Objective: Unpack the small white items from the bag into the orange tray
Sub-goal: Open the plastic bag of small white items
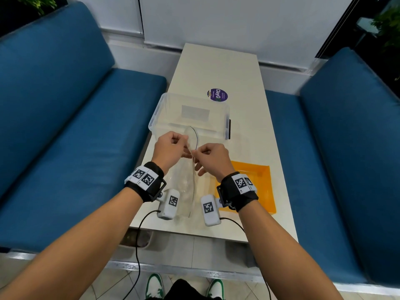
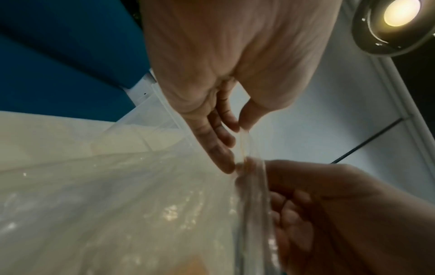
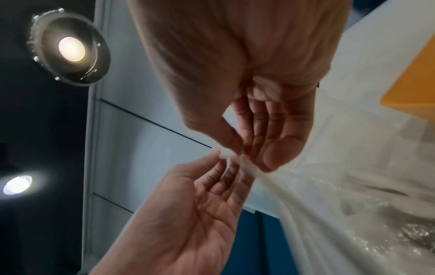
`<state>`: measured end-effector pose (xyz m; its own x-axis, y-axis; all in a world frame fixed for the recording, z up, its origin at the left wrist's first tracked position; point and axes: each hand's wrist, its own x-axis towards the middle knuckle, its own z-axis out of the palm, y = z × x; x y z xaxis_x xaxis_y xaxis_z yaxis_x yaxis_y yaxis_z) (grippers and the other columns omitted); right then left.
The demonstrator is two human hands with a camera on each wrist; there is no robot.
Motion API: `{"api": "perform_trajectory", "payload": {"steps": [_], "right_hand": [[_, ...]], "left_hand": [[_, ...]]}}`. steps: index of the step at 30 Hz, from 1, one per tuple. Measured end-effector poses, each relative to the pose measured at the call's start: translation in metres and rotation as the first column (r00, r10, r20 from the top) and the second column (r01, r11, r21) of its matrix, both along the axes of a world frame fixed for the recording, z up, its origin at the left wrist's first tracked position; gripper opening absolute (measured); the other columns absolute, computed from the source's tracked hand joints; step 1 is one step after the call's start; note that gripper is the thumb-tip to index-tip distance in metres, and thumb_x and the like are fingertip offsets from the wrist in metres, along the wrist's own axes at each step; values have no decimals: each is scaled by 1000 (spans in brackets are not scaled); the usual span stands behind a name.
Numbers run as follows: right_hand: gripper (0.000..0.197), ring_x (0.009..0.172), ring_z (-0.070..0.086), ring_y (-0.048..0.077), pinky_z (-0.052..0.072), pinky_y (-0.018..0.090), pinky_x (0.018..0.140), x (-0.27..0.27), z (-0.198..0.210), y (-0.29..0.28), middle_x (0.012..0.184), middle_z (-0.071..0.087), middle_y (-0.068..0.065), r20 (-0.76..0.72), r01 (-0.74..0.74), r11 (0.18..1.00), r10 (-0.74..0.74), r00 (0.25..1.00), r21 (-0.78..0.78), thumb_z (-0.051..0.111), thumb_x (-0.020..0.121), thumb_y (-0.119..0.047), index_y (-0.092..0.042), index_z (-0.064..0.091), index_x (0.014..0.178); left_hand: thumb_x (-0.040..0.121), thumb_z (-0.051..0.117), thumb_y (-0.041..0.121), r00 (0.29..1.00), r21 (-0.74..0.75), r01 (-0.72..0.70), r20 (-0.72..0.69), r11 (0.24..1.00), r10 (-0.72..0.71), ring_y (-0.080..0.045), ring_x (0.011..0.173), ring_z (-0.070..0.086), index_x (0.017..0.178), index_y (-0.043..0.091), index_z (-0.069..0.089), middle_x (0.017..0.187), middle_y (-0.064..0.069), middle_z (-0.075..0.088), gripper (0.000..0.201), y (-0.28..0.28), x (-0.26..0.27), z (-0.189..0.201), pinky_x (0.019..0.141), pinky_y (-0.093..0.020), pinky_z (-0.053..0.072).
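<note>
- Both hands up over the desk (image 1: 216, 68), working the top of the clear bag (image 1: 184, 187), which hangs from the fingers just left of the tray (image 1: 265, 185).
- Left hand (image 1: 171, 148) grip: thumb & fingertips pinched together on one lip of the bag mouth.
- Right hand (image 1: 211, 160) grip: pinched on the other lip, touching the left at the seam; spare fingers loosely spread below.
- Wrist views confirm: film caught betw. thumb and finger pads on each side, mouth not yet pulled wide.
- White items: can't make them out through the film — prob. low in the bag, can't tell.
- Tray is orange, sits bare on the near-right of the desk; clear box (image 1: 190, 115) stands behind the bag, beyond the hands.
- Handling call: film looks thin, soft, slick and v. light — it'll crumple, not hold shape. Best hold is right at the rim strip, one lip per hand, peel apart evenly.
- Risk: yank too hard and the film may slip or contents spill past the tray.
</note>
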<state>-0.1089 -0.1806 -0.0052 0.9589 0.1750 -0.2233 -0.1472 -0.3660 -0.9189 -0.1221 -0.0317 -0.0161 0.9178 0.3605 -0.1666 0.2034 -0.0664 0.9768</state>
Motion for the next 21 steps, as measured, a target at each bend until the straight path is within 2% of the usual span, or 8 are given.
{"api": "perform_trajectory", "payload": {"steps": [4,7,9,11,13,16,19,21], "right_hand": [[14,56,70,29,63,46,56,0,-2,-1,71,71,19,-1,87,994,-87,996,64,70,92,-10,0,69,82],[12,55,70,30,63,49,56,-2,-4,1,71,70,19,-2,90,993,-90,996,75,70,92,-9,1,69,86],[10,54,69,29,62,49,56,-4,-6,1,71,69,18,9,94,993,-95,995,73,68,93,-7,1,68,87],[9,53,68,27,62,48,54,-2,-7,-2,74,68,19,28,131,990,-133,991,60,64,95,-7,0,66,89],[10,51,68,27,61,44,50,2,-10,-9,79,69,22,43,194,980,-195,980,42,61,97,-7,1,65,91],[20,51,67,26,60,41,48,1,-8,-15,85,70,23,0,225,973,-225,974,43,64,98,-19,1,66,96],[47,55,71,30,58,36,47,-7,2,-11,79,73,19,-101,134,991,-131,986,15,70,91,-46,1,69,92],[50,54,70,30,54,31,47,-11,5,-8,76,73,19,-148,57,998,-54,988,14,72,90,-46,3,69,88]], "left_hand": [[94,72,40,989,-31,47,-139,998,-51,-24,65,71,100,5,68,79,-11,73,35,-3,-8,-5,69,-37,62],[96,65,19,989,18,63,-132,998,-60,-23,62,69,94,2,72,78,-13,73,18,-7,-16,-6,60,-31,59],[96,59,10,994,67,27,-107,997,-20,-23,62,72,92,1,71,78,-12,76,15,-6,-16,-3,61,-31,60],[98,53,8,996,-7,-47,-79,999,46,-26,67,76,95,-2,64,81,-13,77,15,-1,-14,0,65,-37,63],[101,47,7,991,-166,-125,-60,978,117,-32,74,77,100,0,58,88,-20,76,13,6,-12,1,67,-41,64],[104,43,6,990,-298,-144,-53,944,134,-37,79,77,108,0,54,93,-27,73,14,12,-11,3,68,-44,64],[103,45,5,996,-270,-94,-26,958,91,-40,79,77,103,3,53,87,-23,72,9,7,-14,3,71,-48,65],[103,47,6,996,-260,-91,-24,961,88,-40,79,76,102,3,54,89,-24,73,8,3,-15,0,71,-47,64]]}}
